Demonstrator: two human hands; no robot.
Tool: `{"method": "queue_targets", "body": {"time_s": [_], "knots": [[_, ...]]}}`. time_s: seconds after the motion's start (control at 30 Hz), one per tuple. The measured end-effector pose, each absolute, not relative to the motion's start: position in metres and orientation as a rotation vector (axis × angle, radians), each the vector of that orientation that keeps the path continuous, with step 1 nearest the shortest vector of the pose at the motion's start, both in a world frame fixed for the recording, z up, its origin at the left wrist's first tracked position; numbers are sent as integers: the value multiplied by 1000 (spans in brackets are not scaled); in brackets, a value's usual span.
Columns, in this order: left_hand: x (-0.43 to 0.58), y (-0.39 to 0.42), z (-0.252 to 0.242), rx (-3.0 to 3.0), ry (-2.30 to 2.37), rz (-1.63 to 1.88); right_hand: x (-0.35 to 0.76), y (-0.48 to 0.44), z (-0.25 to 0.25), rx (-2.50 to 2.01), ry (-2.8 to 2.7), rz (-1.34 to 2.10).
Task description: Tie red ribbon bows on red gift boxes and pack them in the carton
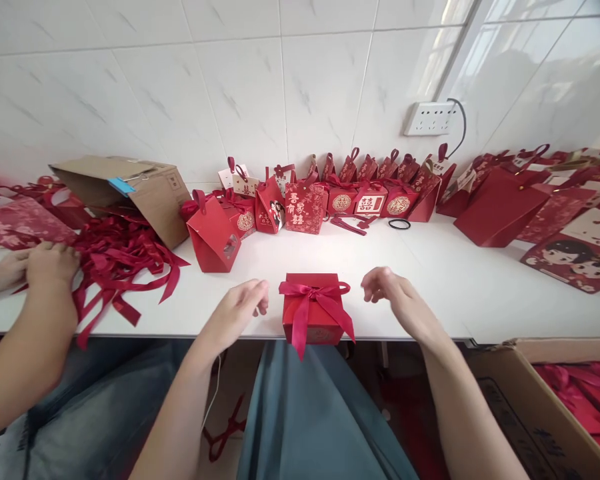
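Note:
A red gift box stands at the table's front edge, directly before me. A dark pink ribbon is tied across its top in a bow, and its tails hang down the front face. My left hand hovers to the left of the box with loosely bent fingers, apart from it and holding nothing. On the other side, my right hand is likewise off the box, its fingers half curled around empty air. Both hands are open.
Red gift boxes line the wall, with more at the right. A cardboard box stands behind a ribbon heap. At left are another person's hands. A carton of red boxes sits lower right.

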State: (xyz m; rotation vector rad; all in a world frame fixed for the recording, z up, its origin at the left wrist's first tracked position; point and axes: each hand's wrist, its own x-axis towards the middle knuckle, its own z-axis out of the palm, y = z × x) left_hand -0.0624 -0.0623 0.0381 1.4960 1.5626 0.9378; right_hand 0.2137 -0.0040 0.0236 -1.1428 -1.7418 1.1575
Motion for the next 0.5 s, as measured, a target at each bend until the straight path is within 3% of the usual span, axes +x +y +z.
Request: {"method": "queue_targets", "body": {"time_s": [0.17,0.5], "knots": [[-26,-45,26,1457,1604,1057,176,-3,28,-1356,-1766,1157],[-15,-55,4,1261,1476,1364,173,-10,3,-923,-1503,1433]]}}
